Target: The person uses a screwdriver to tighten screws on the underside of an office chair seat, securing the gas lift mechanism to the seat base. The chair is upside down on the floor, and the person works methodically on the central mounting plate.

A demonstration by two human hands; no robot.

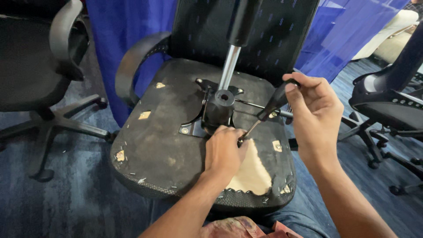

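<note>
Black-handled screwdriver (269, 107) clenched in the right hand (315, 112) probably drives a screw; left hand (224, 152) fingers pinch its tip against the overturned black office chair's underside (163, 132); steady downward pressure comes next.

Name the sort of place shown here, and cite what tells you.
Probably an office or chair repair area: carpeted floor, wheeled office chairs, and an upturned chair seat being worked on with a screwdriver.

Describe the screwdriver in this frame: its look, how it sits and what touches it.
The screwdriver has a black handle and a thin metal shaft. It slants down to the left from the right hand, which grips the handle's upper end. Its tip meets the fingers of the left hand, by the black metal mounting plate on the upturned chair seat. The tip itself is hidden by the fingers.
</note>
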